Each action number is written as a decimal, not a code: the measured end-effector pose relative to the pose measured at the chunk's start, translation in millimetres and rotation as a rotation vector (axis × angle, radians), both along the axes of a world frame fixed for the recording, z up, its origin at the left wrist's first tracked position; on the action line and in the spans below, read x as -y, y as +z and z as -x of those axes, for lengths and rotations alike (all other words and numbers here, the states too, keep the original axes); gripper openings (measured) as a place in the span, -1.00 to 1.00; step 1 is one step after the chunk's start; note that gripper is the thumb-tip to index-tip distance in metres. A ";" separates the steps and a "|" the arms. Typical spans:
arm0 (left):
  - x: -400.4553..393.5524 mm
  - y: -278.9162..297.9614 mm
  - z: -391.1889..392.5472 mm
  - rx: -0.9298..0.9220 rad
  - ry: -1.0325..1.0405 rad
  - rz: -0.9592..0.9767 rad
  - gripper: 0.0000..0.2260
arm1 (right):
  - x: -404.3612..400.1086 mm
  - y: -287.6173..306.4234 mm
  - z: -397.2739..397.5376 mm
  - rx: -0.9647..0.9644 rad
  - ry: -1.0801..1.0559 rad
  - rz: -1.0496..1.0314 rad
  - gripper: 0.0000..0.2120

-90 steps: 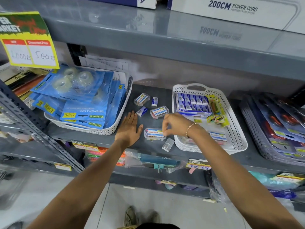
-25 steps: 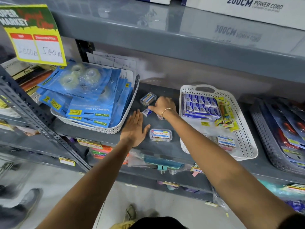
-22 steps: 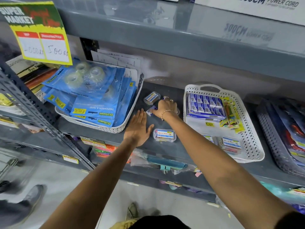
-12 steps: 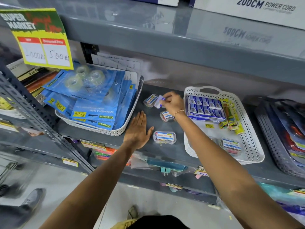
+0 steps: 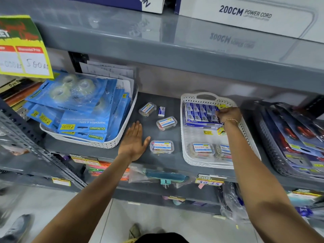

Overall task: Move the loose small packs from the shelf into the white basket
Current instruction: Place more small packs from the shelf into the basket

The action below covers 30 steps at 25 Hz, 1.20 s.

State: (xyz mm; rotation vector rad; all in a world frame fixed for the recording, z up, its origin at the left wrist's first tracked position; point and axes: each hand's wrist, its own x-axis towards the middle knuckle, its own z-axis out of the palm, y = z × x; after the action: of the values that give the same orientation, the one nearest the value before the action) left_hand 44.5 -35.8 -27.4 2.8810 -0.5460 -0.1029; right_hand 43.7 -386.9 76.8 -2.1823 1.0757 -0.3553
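The white basket point(image 5: 183, 137) stands on the grey shelf point(image 5: 168, 100) and holds a row of blue packs point(image 5: 198, 113) and two clear labelled boxes point(image 5: 201, 149). My right hand point(image 5: 228, 114) is inside it at the right end of that row, its fingers pinched on a small blue pack that is mostly hidden. My left hand point(image 5: 134, 141) lies flat and open on the shelf, left of the basket. Loose on the shelf between them are three clear boxes point(image 5: 162, 146), point(image 5: 166, 123), point(image 5: 147, 109) and a small white pack point(image 5: 161, 111).
A white basket of blue tape packs point(image 5: 78, 111) sits on the left, touching distance from my left hand. A grey tray of carded goods point(image 5: 289, 137) is on the right. The upper shelf point(image 5: 175, 50) overhangs closely. A yellow price sign point(image 5: 22, 50) hangs at the far left.
My right hand picked a small blue pack from the middle of the shelf and carried it right into the white basket. My left hand stayed flat on the shelf.
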 end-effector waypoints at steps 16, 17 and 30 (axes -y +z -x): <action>-1.9 3.0 -0.5 0.004 0.005 -0.001 -0.33 | -125.4 13.6 -69.4 -0.029 0.678 0.318 -0.84; -1.4 3.5 -0.3 0.011 0.009 -0.007 -0.33 | -137.8 9.1 -76.1 -0.067 0.720 0.316 -0.85; 1.3 0.8 -1.6 0.026 0.018 -0.046 -0.31 | -163.3 -13.5 -88.8 -0.337 0.886 0.424 -0.62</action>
State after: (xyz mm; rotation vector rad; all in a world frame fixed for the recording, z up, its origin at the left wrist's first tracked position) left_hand 46.1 -37.1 -26.6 2.9354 -0.5286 -0.0770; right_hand 132.6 -223.6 63.3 -2.9064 0.0880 0.2198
